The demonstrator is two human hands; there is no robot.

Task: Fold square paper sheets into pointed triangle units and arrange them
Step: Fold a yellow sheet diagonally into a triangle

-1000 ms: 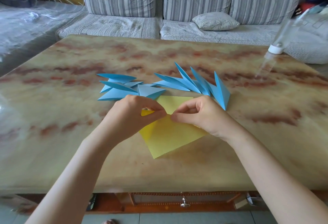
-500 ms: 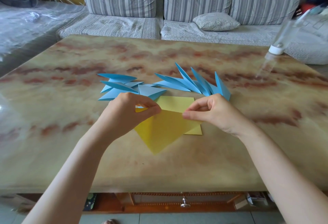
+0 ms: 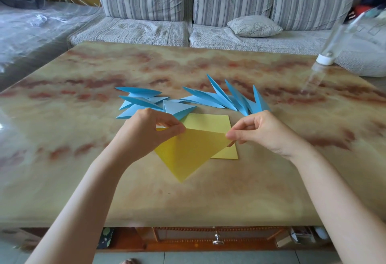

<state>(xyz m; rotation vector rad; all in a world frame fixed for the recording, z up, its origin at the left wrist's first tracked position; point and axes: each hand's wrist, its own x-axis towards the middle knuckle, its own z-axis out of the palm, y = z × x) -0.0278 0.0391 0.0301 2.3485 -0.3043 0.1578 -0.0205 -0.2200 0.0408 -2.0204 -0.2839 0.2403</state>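
Left hand (image 3: 146, 132) pinching the left corner of a yellow triangle (image 3: 188, 153), right hand (image 3: 261, 132) pinching its right corner, long edge stretched between them, point hanging toward the near edge of the marbled surface (image 3: 83, 190). Beneath it, flat on the surface, more yellow sheets (image 3: 208, 121). Just beyond, a curved row of blue pointed units (image 3: 221, 100), some overlapping.
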